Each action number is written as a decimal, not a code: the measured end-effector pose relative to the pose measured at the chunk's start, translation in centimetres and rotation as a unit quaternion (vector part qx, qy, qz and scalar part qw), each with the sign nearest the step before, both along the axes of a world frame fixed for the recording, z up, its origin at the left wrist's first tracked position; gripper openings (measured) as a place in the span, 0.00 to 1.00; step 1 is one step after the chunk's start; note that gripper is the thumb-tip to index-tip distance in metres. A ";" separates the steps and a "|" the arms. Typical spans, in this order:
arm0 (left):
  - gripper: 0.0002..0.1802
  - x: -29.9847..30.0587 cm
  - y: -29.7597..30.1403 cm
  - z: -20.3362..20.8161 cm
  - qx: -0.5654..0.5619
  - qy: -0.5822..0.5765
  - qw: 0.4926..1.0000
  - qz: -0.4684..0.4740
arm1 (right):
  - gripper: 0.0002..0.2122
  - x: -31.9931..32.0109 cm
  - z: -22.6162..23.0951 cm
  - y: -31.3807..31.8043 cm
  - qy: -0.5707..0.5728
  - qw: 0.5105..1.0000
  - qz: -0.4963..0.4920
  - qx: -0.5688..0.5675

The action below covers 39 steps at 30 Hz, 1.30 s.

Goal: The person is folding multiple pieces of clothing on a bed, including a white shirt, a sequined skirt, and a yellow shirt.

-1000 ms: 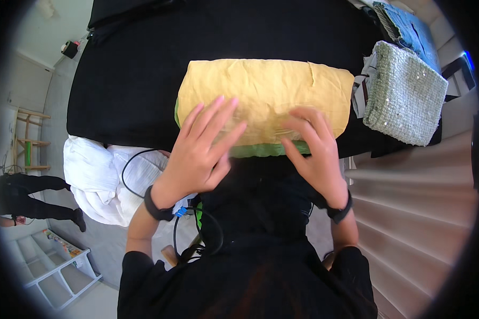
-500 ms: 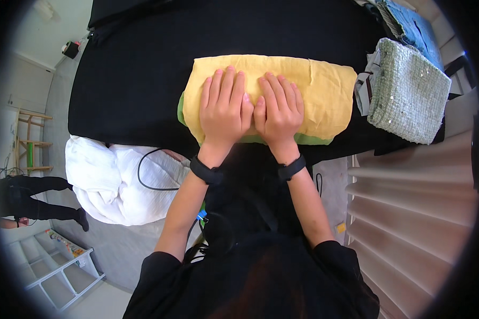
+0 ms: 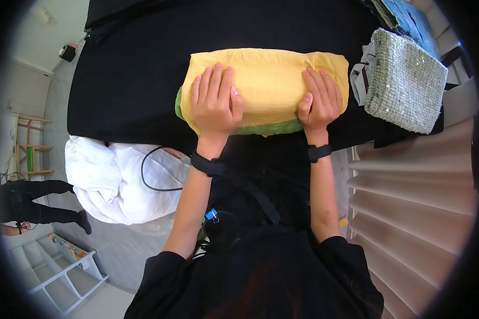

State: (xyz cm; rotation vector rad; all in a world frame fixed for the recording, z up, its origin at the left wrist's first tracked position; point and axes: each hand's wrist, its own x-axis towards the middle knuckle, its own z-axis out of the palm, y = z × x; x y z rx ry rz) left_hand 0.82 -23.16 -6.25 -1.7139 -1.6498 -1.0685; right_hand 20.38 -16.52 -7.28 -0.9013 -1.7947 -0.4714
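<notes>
A folded yellow cloth (image 3: 269, 80) with a green layer (image 3: 274, 127) showing along its near edge and left end lies on a black-covered table (image 3: 127, 80). My left hand (image 3: 214, 103) rests flat on the left part of the yellow cloth, fingers stretched toward the far side. Toward the cloth's right end, my right hand (image 3: 321, 98) also lies on top with its fingers extended. A wide stretch of yellow fabric shows between the two hands. Both wrists wear black bands.
A folded sparkly pale-green knit (image 3: 407, 80) sits at the table's right, with blue denim (image 3: 412, 24) behind it. White bedding (image 3: 122, 181) is heaped below the table's left front edge. A beige curtain (image 3: 410, 181) hangs at right. Another person's dark-trousered legs (image 3: 48, 199) are at far left.
My hands have slid apart across the yellow cloth: the right went well to the right, the left slightly left. The cloth's top looks smoother in the middle.
</notes>
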 end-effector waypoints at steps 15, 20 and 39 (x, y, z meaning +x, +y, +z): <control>0.20 -0.1 0.0 -1.0 -0.007 0.011 0.999 0.037 | 0.13 -11.5 2.9 -4.8 0.089 0.964 0.164 -0.192; 0.20 0.1 0.0 -1.0 -0.003 0.026 0.999 0.041 | 0.13 -9.5 2.4 -4.1 0.076 0.968 0.157 -0.178; 0.20 0.4 -0.4 0.1 -0.021 -0.006 1.000 0.021 | 0.14 0.2 2.6 -2.3 0.034 0.977 0.056 -0.202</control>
